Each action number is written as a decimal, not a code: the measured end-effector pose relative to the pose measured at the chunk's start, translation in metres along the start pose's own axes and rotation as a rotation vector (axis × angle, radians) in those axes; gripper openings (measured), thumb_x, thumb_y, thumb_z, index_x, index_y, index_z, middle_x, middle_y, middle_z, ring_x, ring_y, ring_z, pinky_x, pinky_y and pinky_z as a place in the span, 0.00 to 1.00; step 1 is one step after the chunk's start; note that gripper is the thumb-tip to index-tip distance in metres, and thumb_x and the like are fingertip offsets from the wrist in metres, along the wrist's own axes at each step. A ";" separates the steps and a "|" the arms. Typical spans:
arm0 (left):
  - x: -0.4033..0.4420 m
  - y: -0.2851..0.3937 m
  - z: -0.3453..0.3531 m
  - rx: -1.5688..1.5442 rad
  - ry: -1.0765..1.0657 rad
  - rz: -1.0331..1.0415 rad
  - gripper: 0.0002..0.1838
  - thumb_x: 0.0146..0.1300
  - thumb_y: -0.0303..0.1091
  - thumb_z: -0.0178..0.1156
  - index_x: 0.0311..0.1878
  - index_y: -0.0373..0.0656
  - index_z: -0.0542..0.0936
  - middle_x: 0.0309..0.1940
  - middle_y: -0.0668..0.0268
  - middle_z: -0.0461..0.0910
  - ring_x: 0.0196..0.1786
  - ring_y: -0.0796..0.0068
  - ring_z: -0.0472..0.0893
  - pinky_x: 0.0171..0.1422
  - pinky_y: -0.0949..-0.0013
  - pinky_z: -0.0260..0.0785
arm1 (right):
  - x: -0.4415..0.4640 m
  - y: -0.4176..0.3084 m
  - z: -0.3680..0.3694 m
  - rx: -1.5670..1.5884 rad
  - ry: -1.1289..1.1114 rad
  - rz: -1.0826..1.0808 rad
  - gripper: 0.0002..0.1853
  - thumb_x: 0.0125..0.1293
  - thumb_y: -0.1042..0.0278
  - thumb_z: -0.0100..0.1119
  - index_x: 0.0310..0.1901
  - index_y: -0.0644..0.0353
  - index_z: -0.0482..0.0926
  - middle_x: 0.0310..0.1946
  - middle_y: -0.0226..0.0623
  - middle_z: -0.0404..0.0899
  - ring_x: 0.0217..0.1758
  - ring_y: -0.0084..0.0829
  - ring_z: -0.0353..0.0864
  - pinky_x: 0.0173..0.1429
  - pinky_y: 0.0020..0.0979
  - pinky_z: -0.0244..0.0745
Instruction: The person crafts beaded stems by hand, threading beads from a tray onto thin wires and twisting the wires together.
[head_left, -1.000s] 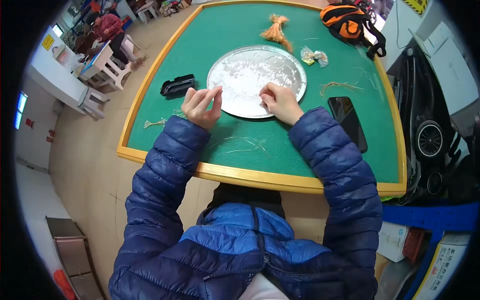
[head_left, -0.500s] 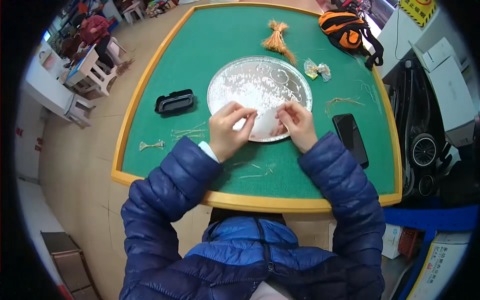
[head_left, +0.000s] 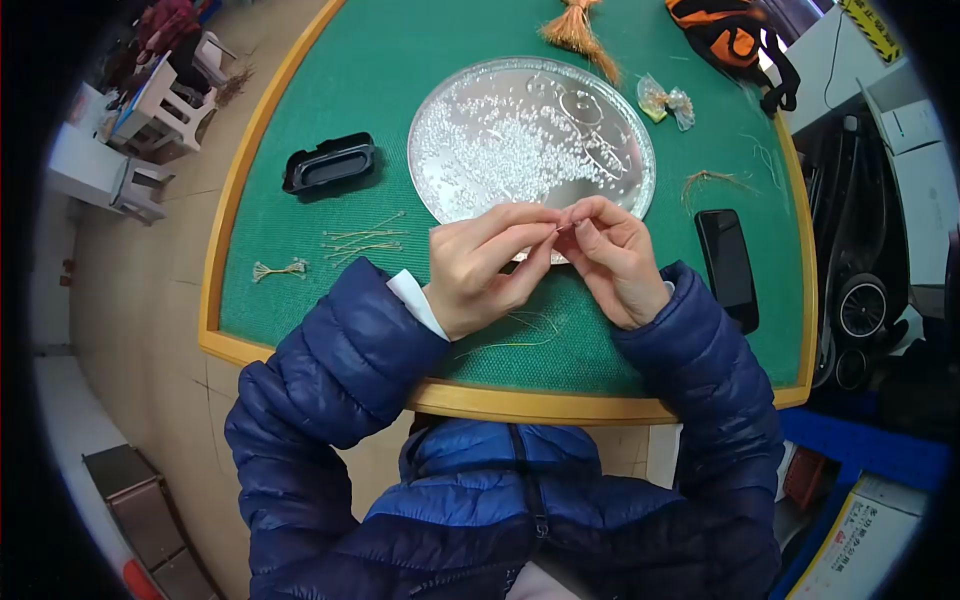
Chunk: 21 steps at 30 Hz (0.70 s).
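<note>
My left hand point(head_left: 490, 262) and my right hand point(head_left: 615, 255) meet over the near edge of a round silver tray point(head_left: 445, 110). Thumb and forefinger are pinched on each hand, the fingertips touching; what they hold is too small to make out. Many small clear beads point(head_left: 500, 150) lie scattered over the tray, with looped strands at its right side. Left of my left hand, several thin beaded stems point(head_left: 365, 240) and a small tied bundle point(head_left: 280, 270) rest on the green table. A thin strand point(head_left: 520, 343) lies below my hands.
On the green table point(head_left: 400, 30) are a black case point(head_left: 330, 164), a phone point(head_left: 727, 268), a straw-coloured bundle point(head_left: 577, 32), a small clear bag point(head_left: 665, 103), brown strands point(head_left: 712, 180) and an orange-black bag point(head_left: 735, 42). A person point(head_left: 170, 28) sits at the far left.
My hands have come together from apart, my left hand moving right to meet my right at the fingertips. The view has shifted, and the tray appears larger.
</note>
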<state>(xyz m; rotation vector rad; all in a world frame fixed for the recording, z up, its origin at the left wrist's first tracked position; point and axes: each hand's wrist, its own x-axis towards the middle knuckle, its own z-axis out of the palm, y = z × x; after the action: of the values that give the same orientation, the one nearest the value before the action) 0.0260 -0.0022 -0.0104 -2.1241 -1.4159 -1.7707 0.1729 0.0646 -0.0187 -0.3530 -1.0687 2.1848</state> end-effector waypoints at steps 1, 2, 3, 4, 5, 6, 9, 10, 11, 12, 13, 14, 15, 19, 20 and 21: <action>-0.001 0.000 0.000 -0.002 -0.009 0.040 0.11 0.40 0.16 0.61 0.31 0.36 0.80 0.34 0.62 0.80 0.24 0.76 0.76 0.24 0.81 0.67 | -0.001 0.001 -0.001 0.015 -0.011 0.016 0.06 0.63 0.78 0.48 0.41 0.64 0.72 0.40 0.40 0.73 0.44 0.25 0.72 0.53 0.24 0.69; -0.004 -0.002 0.001 -0.006 -0.012 0.031 0.11 0.40 0.16 0.61 0.31 0.36 0.80 0.34 0.62 0.80 0.24 0.76 0.76 0.24 0.81 0.67 | -0.001 0.003 -0.002 0.018 -0.004 0.023 0.06 0.63 0.78 0.48 0.41 0.64 0.72 0.40 0.40 0.73 0.44 0.25 0.72 0.53 0.24 0.69; -0.006 -0.002 0.002 0.028 -0.012 0.048 0.10 0.40 0.18 0.61 0.30 0.37 0.79 0.34 0.63 0.80 0.24 0.77 0.76 0.24 0.80 0.66 | -0.002 0.004 -0.002 0.059 -0.005 0.048 0.06 0.63 0.78 0.48 0.41 0.64 0.71 0.40 0.40 0.73 0.44 0.25 0.72 0.53 0.24 0.69; -0.008 -0.002 0.002 0.063 -0.011 0.066 0.09 0.40 0.19 0.62 0.29 0.37 0.79 0.34 0.64 0.80 0.23 0.77 0.76 0.23 0.80 0.65 | -0.003 0.005 -0.001 0.101 -0.006 0.072 0.06 0.63 0.78 0.48 0.41 0.64 0.71 0.40 0.40 0.73 0.44 0.25 0.72 0.53 0.24 0.69; -0.008 -0.003 0.002 0.099 -0.007 0.089 0.08 0.40 0.20 0.62 0.28 0.37 0.79 0.34 0.65 0.80 0.22 0.77 0.76 0.22 0.80 0.64 | -0.002 0.005 -0.001 0.140 -0.012 0.093 0.06 0.63 0.78 0.48 0.42 0.64 0.71 0.40 0.40 0.73 0.44 0.25 0.72 0.53 0.24 0.69; -0.008 -0.003 0.002 0.135 -0.002 0.113 0.07 0.40 0.22 0.63 0.27 0.38 0.78 0.35 0.65 0.80 0.22 0.77 0.75 0.21 0.80 0.64 | -0.002 0.006 -0.001 0.176 -0.018 0.113 0.07 0.63 0.78 0.48 0.42 0.64 0.71 0.40 0.40 0.73 0.44 0.25 0.72 0.53 0.25 0.69; -0.008 0.000 -0.001 0.139 -0.036 0.099 0.09 0.39 0.19 0.62 0.28 0.36 0.79 0.34 0.63 0.80 0.23 0.76 0.76 0.24 0.80 0.66 | -0.003 0.008 -0.002 0.156 -0.009 0.115 0.07 0.63 0.78 0.48 0.42 0.64 0.71 0.41 0.39 0.73 0.44 0.25 0.72 0.54 0.25 0.69; -0.008 0.002 -0.003 0.145 -0.054 0.094 0.10 0.39 0.18 0.62 0.29 0.36 0.79 0.34 0.62 0.80 0.24 0.76 0.77 0.25 0.80 0.68 | -0.003 0.008 -0.002 0.147 -0.008 0.116 0.07 0.63 0.78 0.48 0.43 0.64 0.70 0.41 0.39 0.73 0.44 0.25 0.72 0.54 0.25 0.69; -0.008 0.002 -0.003 0.151 -0.070 0.088 0.11 0.38 0.16 0.62 0.30 0.35 0.79 0.34 0.61 0.80 0.24 0.75 0.77 0.26 0.80 0.69 | -0.003 0.008 -0.002 0.138 -0.008 0.117 0.07 0.63 0.77 0.48 0.43 0.64 0.70 0.41 0.39 0.73 0.44 0.25 0.72 0.54 0.25 0.69; -0.008 0.002 -0.003 0.150 -0.069 0.088 0.11 0.38 0.16 0.62 0.30 0.35 0.79 0.34 0.61 0.80 0.24 0.75 0.77 0.26 0.80 0.69 | -0.003 0.008 -0.002 0.137 -0.008 0.118 0.07 0.63 0.77 0.48 0.43 0.64 0.70 0.41 0.39 0.73 0.44 0.25 0.72 0.54 0.25 0.69; -0.009 0.002 -0.003 0.156 -0.071 0.091 0.11 0.38 0.16 0.62 0.30 0.35 0.79 0.34 0.61 0.80 0.24 0.75 0.77 0.26 0.79 0.69 | -0.003 0.008 -0.002 0.152 -0.015 0.117 0.07 0.63 0.77 0.48 0.43 0.64 0.70 0.41 0.39 0.73 0.44 0.25 0.72 0.54 0.26 0.69; -0.009 0.002 -0.003 0.161 -0.072 0.094 0.11 0.38 0.16 0.62 0.30 0.35 0.79 0.34 0.61 0.80 0.24 0.75 0.77 0.26 0.79 0.69 | -0.003 0.008 -0.001 0.168 -0.023 0.116 0.07 0.63 0.77 0.48 0.43 0.63 0.70 0.41 0.39 0.73 0.44 0.25 0.72 0.54 0.26 0.69; -0.009 0.003 -0.004 0.167 -0.074 0.097 0.11 0.38 0.16 0.62 0.30 0.35 0.79 0.34 0.61 0.80 0.24 0.75 0.77 0.26 0.79 0.69 | -0.003 0.008 -0.001 0.183 -0.031 0.115 0.07 0.63 0.77 0.49 0.43 0.63 0.70 0.41 0.39 0.73 0.45 0.25 0.72 0.54 0.26 0.69; -0.010 0.000 -0.002 0.189 -0.040 0.124 0.09 0.39 0.20 0.62 0.29 0.37 0.79 0.35 0.64 0.80 0.21 0.76 0.75 0.22 0.79 0.65 | -0.002 0.011 0.002 0.237 -0.039 0.125 0.07 0.63 0.77 0.49 0.43 0.63 0.70 0.41 0.39 0.72 0.45 0.25 0.72 0.55 0.27 0.68; -0.010 -0.002 0.000 0.194 -0.020 0.137 0.08 0.39 0.22 0.63 0.28 0.38 0.78 0.35 0.66 0.80 0.19 0.77 0.74 0.21 0.79 0.63 | -0.002 0.012 0.002 0.253 -0.037 0.130 0.07 0.63 0.77 0.49 0.43 0.63 0.70 0.41 0.39 0.72 0.45 0.25 0.71 0.55 0.27 0.67; -0.010 -0.003 0.001 0.199 0.001 0.149 0.07 0.40 0.24 0.63 0.27 0.39 0.78 0.35 0.67 0.80 0.18 0.78 0.73 0.19 0.79 0.61 | -0.003 0.012 0.003 0.268 -0.036 0.135 0.07 0.63 0.76 0.49 0.43 0.63 0.70 0.41 0.38 0.72 0.45 0.25 0.71 0.55 0.27 0.67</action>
<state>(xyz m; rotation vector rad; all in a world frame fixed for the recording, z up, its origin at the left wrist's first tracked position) 0.0256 -0.0061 -0.0196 -2.0667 -1.3321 -1.5103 0.1683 0.0563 -0.0262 -0.2718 -0.7754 2.4262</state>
